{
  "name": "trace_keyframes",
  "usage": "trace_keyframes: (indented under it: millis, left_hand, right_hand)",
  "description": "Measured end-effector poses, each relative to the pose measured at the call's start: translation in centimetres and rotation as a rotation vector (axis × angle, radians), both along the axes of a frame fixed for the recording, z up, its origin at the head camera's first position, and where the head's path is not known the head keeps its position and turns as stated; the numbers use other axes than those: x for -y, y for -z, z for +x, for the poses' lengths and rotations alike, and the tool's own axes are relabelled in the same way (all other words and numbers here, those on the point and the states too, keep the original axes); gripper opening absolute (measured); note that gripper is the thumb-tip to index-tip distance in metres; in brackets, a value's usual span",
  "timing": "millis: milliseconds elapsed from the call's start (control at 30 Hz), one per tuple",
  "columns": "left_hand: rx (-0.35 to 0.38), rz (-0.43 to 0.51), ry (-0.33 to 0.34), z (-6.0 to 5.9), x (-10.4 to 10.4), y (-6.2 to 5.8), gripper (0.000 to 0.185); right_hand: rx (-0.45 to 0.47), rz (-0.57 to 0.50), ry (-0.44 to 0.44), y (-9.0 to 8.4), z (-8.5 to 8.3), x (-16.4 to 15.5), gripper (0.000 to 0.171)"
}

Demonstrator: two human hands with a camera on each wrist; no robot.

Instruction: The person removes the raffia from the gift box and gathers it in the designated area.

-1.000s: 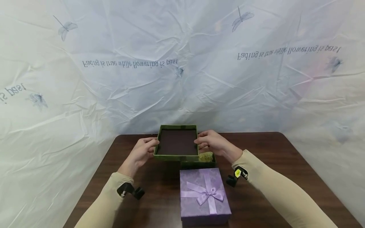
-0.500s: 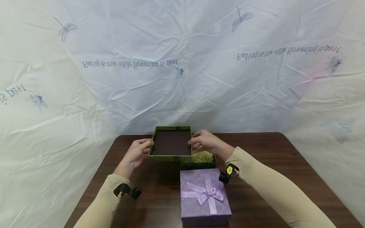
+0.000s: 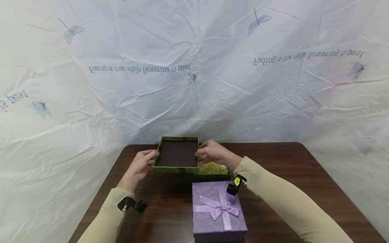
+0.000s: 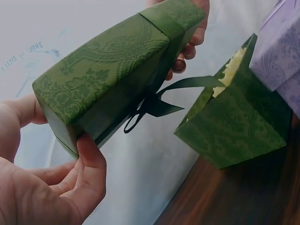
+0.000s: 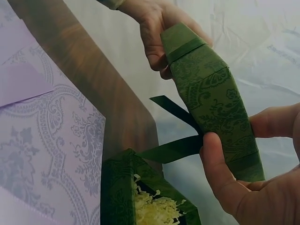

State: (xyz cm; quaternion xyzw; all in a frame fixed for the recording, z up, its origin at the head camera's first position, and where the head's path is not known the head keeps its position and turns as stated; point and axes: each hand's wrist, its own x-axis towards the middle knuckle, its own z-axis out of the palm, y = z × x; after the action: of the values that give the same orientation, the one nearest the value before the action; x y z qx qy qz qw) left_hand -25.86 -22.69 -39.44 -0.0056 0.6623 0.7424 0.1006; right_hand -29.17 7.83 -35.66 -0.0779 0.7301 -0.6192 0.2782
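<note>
Both hands hold a green patterned lid [image 3: 177, 153] in the air, its dark brown inside facing up. My left hand [image 3: 146, 160] grips its left edge and my right hand [image 3: 204, 154] grips its right edge. In the left wrist view, thumb and fingers of the left hand [image 4: 70, 164] pinch the lid [image 4: 108, 61], and a green ribbon [image 4: 154, 105] dangles beneath it. The right wrist view shows the right hand [image 5: 234, 183] clasping the lid [image 5: 211, 93]. Below and to the right stands the open green box [image 3: 212, 176], filled with pale shredded paper [image 3: 212, 167].
A purple gift box [image 3: 217, 209] with a satin bow sits at the near edge, right in front of the green box. The dark wooden table [image 3: 288, 175] is backed by a crinkled white printed sheet [image 3: 194, 84] that reaches its far edge.
Both hands have carried the lid to the left, away from over the green box. More of the shredded paper shows now. The purple box has stayed put.
</note>
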Motion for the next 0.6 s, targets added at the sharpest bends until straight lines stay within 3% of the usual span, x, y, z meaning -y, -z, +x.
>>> trace_keyframes:
  millis: [400,467,600]
  left_hand:
    - [0.017,-0.021,-0.036,-0.1,1.2,1.4,0.05]
    - [0.031,-0.025,-0.041,0.2,1.2,1.0,0.05]
    - [0.034,-0.046,-0.062,0.1,1.5,1.2,0.048]
  right_hand:
    - [-0.027,0.043,0.002,1.0,-0.4,1.7,0.064]
    - [-0.03,0.045,0.002,1.1,-0.3,1.9,0.063]
    - [-0.039,0.053,-0.014,1.5,-0.6,2.4,0.063]
